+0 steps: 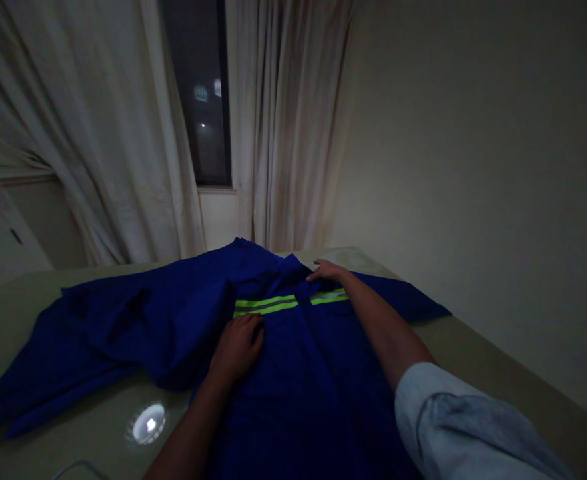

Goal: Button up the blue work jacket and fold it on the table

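Note:
A dark blue work jacket (283, 373) with yellow-green reflective stripes (268, 305) across its chest lies spread on the table. One sleeve (88, 333) stretches out to the left in loose folds; the other sleeve (403, 293) reaches right, partly behind my right arm. My left hand (238, 343) rests on the jacket just below the left stripe, its thumb apart from the bent fingers. Farther up, near the collar, my right hand (327, 271) touches the cloth above the right stripe, with its fingers stretched out to the left and apart.
The pale glossy table (108, 413) reflects a round ceiling light at the lower left. A thin white cable (80, 465) lies at its near edge. Beyond the table are long curtains (293, 133) and a dark window (200, 100). A plain wall (483, 173) borders the right side.

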### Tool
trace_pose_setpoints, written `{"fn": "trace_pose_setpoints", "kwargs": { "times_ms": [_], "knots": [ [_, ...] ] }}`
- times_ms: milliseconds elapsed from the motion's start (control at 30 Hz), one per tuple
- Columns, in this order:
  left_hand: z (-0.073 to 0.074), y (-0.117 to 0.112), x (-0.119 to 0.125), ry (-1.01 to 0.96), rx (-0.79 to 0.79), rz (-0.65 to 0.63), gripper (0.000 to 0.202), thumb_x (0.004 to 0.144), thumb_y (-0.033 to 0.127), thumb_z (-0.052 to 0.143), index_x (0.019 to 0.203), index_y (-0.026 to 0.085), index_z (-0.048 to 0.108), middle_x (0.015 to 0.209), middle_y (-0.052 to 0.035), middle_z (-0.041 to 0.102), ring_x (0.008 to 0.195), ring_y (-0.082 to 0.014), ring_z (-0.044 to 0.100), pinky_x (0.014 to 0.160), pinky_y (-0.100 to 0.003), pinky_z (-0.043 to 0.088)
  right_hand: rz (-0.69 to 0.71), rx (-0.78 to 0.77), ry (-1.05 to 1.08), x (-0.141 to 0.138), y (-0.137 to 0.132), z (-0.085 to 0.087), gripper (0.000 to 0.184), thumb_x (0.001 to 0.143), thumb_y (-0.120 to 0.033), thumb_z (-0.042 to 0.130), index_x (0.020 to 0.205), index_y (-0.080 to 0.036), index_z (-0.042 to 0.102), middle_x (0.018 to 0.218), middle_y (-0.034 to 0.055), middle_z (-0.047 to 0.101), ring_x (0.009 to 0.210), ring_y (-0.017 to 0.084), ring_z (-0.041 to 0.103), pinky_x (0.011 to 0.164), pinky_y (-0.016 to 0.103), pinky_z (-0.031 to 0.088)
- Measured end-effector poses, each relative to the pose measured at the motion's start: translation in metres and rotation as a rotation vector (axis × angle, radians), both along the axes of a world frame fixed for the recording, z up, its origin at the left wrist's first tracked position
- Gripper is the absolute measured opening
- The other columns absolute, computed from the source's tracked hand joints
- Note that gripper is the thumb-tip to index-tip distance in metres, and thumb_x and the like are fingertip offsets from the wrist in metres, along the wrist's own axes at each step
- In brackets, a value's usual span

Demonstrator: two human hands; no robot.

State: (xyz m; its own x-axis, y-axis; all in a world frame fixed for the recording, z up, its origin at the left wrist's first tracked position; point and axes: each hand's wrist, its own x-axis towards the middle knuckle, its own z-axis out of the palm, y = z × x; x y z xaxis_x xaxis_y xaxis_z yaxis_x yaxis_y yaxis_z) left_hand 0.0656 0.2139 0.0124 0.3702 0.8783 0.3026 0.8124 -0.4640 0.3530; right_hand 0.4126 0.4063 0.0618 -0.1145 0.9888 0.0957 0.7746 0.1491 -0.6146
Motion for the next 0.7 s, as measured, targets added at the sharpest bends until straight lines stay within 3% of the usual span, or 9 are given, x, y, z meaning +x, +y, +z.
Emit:
{"fn": "trace_pose_setpoints", "kwargs": {
  "times_ms": [100, 167, 267, 400, 500, 600, 700],
  "knots": [
    [0.000, 0.000, -0.001, 0.002, 0.006, -0.003, 0.032, 0.102, 0.028, 0.050, 0.127, 0.022, 0.070, 0.134, -0.0098, 0.072, 0.123, -0.0270, 0.066, 0.109, -0.042, 0.048, 0.098, 0.037, -0.046, -0.001, 0.000, 0.009, 0.030, 0.067, -0.024, 0.088, 0.094, -0.015, 0.081, 0.078, 0.0039, 0.075, 0.084, 0.026, 0.071, 0.085, 0.038, 0.057],
    [-0.001, 0.001, -0.002, -0.002, 0.003, -0.006, 0.033, 0.102, 0.029, 0.050, 0.127, 0.021, 0.070, 0.133, -0.0100, 0.072, 0.122, -0.0277, 0.066, 0.109, -0.042, 0.048, 0.142, 0.117, -0.061, 0.002, -0.008, 0.014, 0.018, 0.079, -0.022, 0.076, 0.095, -0.016, 0.080, 0.088, 0.0053, 0.075, 0.095, 0.027, 0.069, 0.094, 0.041, 0.055],
    [-0.004, 0.002, -0.003, 0.002, 0.002, -0.013, 0.035, 0.101, 0.031, 0.048, 0.127, 0.021, 0.070, 0.133, -0.0105, 0.072, 0.123, -0.0290, 0.066, 0.108, -0.044, 0.049, 0.193, 0.256, -0.071, 0.016, -0.036, 0.013, 0.027, 0.089, -0.023, 0.064, 0.110, -0.018, 0.079, 0.119, 0.0113, 0.071, 0.122, 0.030, 0.060, 0.112, 0.047, 0.044],
    [-0.007, 0.004, -0.003, 0.015, 0.019, -0.023, 0.039, 0.101, 0.034, 0.045, 0.128, 0.018, 0.069, 0.131, -0.0124, 0.072, 0.123, -0.0313, 0.065, 0.110, -0.047, 0.049, 0.397, 0.243, -0.147, 0.046, -0.092, 0.000, 0.029, 0.076, -0.031, 0.083, 0.103, -0.023, 0.081, 0.131, 0.0104, 0.065, 0.128, 0.031, 0.058, 0.117, 0.048, 0.040],
    [-0.006, 0.005, -0.003, 0.012, 0.042, -0.034, 0.043, 0.099, 0.036, 0.045, 0.129, 0.016, 0.068, 0.134, -0.0140, 0.071, 0.125, -0.0315, 0.064, 0.112, -0.046, 0.048, 0.410, 0.294, -0.142, 0.061, -0.126, -0.008, 0.048, 0.087, -0.045, 0.077, 0.131, -0.026, 0.073, 0.139, 0.0111, 0.062, 0.131, 0.028, 0.059, 0.116, 0.047, 0.043],
    [-0.006, 0.005, -0.003, 0.020, 0.090, -0.056, 0.048, 0.099, 0.036, 0.044, 0.137, 0.014, 0.065, 0.139, -0.0149, 0.069, 0.128, -0.0314, 0.063, 0.113, -0.046, 0.048, 0.223, 0.419, -0.142, 0.053, -0.145, -0.014, 0.059, 0.104, -0.051, 0.055, 0.158, -0.027, 0.050, 0.157, 0.0134, 0.052, 0.145, 0.030, 0.049, 0.121, 0.052, 0.036],
    [-0.008, 0.005, -0.003, 0.056, 0.115, -0.067, 0.050, 0.098, 0.034, 0.043, 0.138, 0.016, 0.066, 0.138, -0.0140, 0.070, 0.127, -0.0315, 0.065, 0.111, -0.047, 0.050, 0.320, 0.301, -0.285, 0.021, -0.154, -0.027, 0.065, 0.103, -0.061, 0.053, 0.161, -0.033, 0.046, 0.169, 0.0088, 0.040, 0.154, 0.033, 0.038, 0.126, 0.056, 0.027]
  ]
}}
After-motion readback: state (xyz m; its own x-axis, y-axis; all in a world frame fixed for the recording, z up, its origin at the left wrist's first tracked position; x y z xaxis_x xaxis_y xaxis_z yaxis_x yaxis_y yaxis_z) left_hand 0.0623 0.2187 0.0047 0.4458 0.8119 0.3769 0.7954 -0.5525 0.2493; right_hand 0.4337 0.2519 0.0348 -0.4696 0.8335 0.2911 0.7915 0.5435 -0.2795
